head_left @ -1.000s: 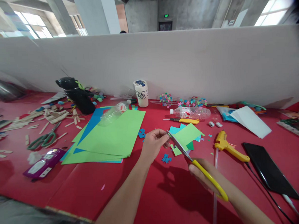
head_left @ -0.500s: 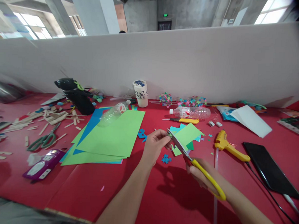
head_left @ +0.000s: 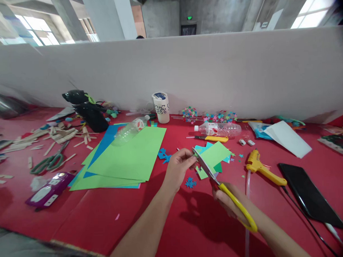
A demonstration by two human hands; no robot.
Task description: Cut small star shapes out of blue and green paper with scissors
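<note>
My left hand [head_left: 177, 165] is closed in a pinch on a small piece of green paper [head_left: 195, 155], mostly hidden by the fingers and blades. My right hand [head_left: 226, 199] grips yellow-handled scissors [head_left: 238, 205], whose blades point up and left to the paper at my left fingertips. Below the blades lie a light green paper sheet [head_left: 217, 154] and other coloured offcuts. A small pile of blue paper stars [head_left: 190, 182] rests on the red table just under my left hand, and blue paper scraps [head_left: 163, 155] lie to its left.
Large green sheets [head_left: 127, 156] lie at left, with a plastic bottle [head_left: 129, 130] on top. At right are a yellow glue gun [head_left: 264, 170] and a black tablet [head_left: 308, 193]. Behind the hands are a yellow utility knife [head_left: 215, 139], another bottle [head_left: 224, 129] and a white cup [head_left: 161, 108].
Both hands stay in nearly the same place. The scissors' yellow handle has shifted very slightly to the left; the blades remain at the green paper piece.
</note>
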